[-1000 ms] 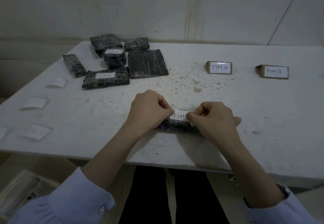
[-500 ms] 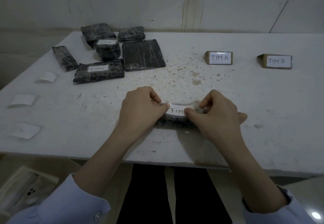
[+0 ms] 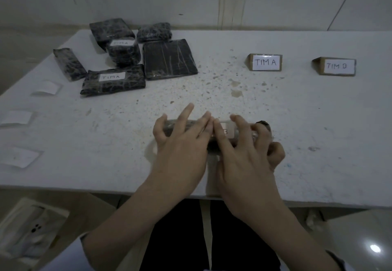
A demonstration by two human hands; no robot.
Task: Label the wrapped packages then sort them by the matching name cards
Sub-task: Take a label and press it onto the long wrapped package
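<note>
A dark wrapped package lies across the table in front of me, with a white label on top, its writing mostly covered. My left hand presses the package's left half with straight, spread fingers, thumb at its left end. My right hand has its index finger laid on the label while its other fingers curl over the package's right end. Two cardboard name cards stand at the back right: "TIM A" and a second "TIM" card whose last letter is unclear.
At the back left is a pile of dark packages: two labelled "TIM A" and several unlabelled, the largest flat one. Three loose white labels lie along the left edge of the speckled white table.
Both hands stopped pinching the label's ends. The left hand's fingers have opened flat over the package and the right index finger now lies on the label. The view has tilted down.
</note>
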